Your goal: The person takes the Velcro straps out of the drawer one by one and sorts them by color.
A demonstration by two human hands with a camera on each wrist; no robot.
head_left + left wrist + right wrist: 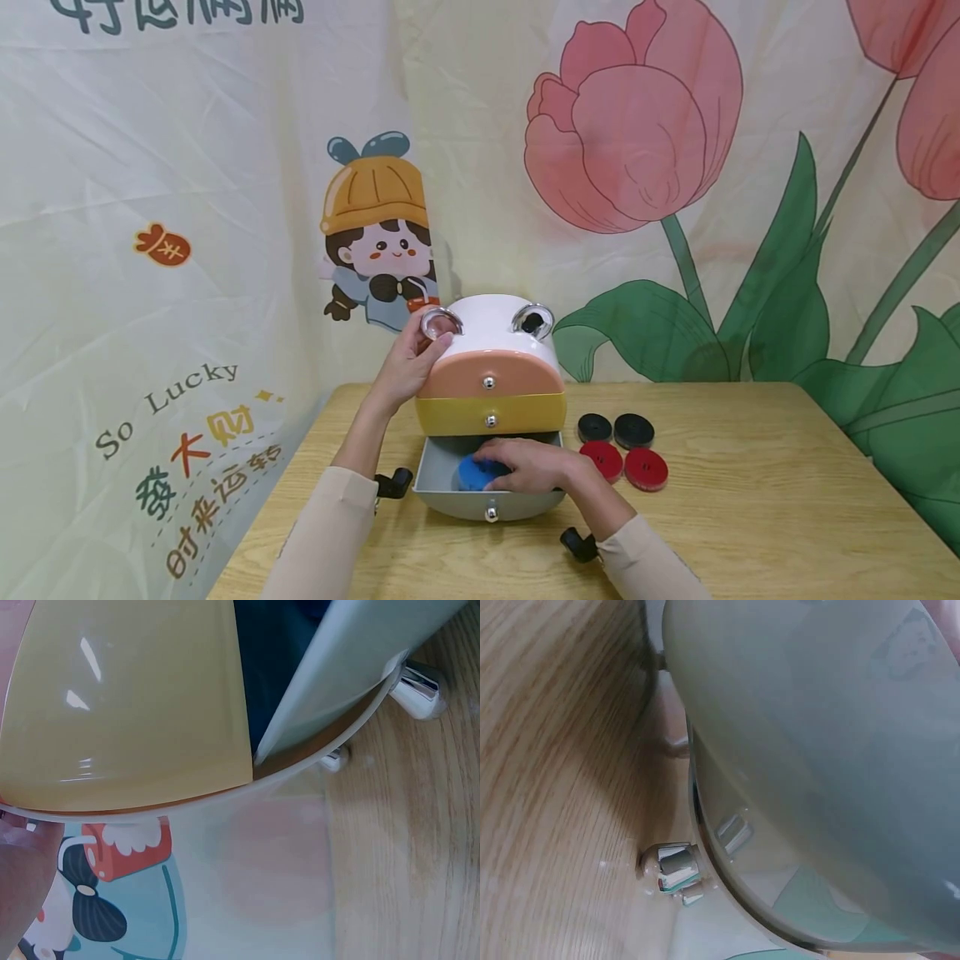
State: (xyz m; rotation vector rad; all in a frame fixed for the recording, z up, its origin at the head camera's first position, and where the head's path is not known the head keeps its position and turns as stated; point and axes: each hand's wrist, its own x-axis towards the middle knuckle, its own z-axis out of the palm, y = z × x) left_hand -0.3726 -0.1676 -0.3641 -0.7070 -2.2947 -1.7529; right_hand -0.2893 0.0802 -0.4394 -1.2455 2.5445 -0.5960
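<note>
A small drawer cabinet (pixel 495 321) with a white top and two silver rings stands on the table. Its orange drawer (pixel 457 375) and yellow drawer (pixel 450 417) are closed, while the grey bottom drawer (pixel 442 502) is pulled out. My left hand (pixel 407 364) grips the cabinet's upper left side by one ring; only part of it enters the left wrist view. Inside the grey drawer my right hand (pixel 528 463) holds a flat blue roll (pixel 472 475), fingers over its top and thumb at the near side. The right wrist view shows the drawer's underside (pixel 817 750), not the roll.
Right of the cabinet lie two black rolls (pixel 634 431) and two red rolls (pixel 647 469) on the wooden table (pixel 750 500). Silver feet (pixel 676 868) lift the cabinet. A printed cloth (pixel 480 167) hangs close behind. Black wrist-camera mounts (pixel 395 482) sit by both wrists.
</note>
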